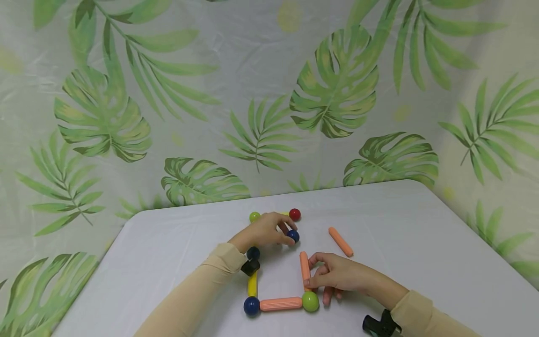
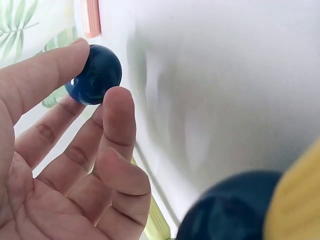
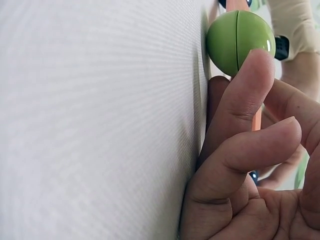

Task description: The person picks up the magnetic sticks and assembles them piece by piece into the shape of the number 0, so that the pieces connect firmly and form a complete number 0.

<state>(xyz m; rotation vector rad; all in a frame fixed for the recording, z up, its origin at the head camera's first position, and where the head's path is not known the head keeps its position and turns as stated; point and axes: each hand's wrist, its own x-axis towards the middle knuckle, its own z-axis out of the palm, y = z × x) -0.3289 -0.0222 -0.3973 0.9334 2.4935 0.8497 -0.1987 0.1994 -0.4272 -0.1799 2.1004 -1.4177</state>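
My left hand [image 1: 266,229] pinches a dark blue ball [image 1: 293,236] between thumb and fingertips; the left wrist view shows this blue ball [image 2: 95,75] close up. My right hand [image 1: 343,274] holds an orange stick [image 1: 305,269] whose near end meets a green ball [image 1: 310,301]. Another orange stick [image 1: 281,304] joins that ball to a blue corner ball [image 1: 251,306]. From there a yellow stick [image 1: 252,284] runs away to a further blue ball [image 1: 253,253], partly behind the left wrist. In the right wrist view, fingers partly cover the green ball [image 3: 240,42].
A loose orange stick [image 1: 340,242] lies to the right on the white table [image 1: 421,224]. At the back are a red ball [image 1: 294,215], a yellow-green stick [image 1: 285,214] beside it, and a small green ball [image 1: 254,216]. Behind stands a leaf-patterned curtain.
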